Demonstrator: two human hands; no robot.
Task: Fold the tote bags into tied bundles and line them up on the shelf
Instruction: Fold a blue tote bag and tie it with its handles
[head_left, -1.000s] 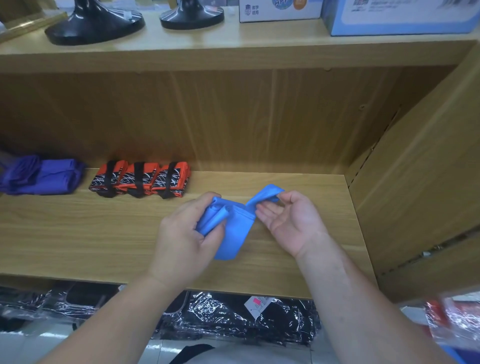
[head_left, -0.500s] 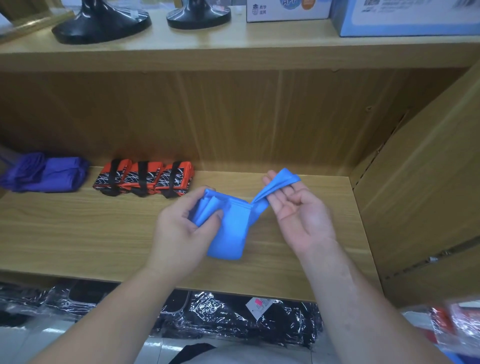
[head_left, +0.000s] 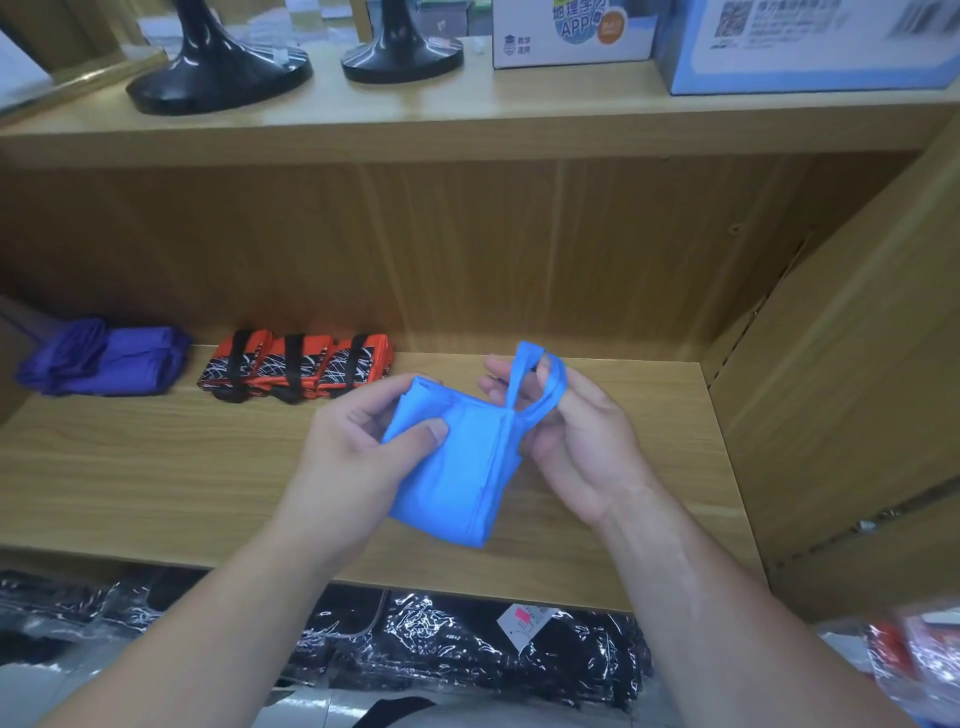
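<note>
Your right hand (head_left: 582, 447) now hooks handle loop (head_left: 519, 374) open for tying; left hand (head_left: 353, 457) pinches folded blue bag (head_left: 457, 467) steady.

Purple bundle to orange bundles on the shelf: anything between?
Nothing. The head view shows only a narrow strip of bare shelf between the purple bundle and the orange bundles; they don't touch.

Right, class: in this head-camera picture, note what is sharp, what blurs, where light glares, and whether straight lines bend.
Head view: sharp on the blue fabric tote bag; blurred at the lower right corner and on the blue cardboard box; glare on the glossy black stand base and the clear-wrapped black goods; the upper wooden shelf bows slightly.
</note>
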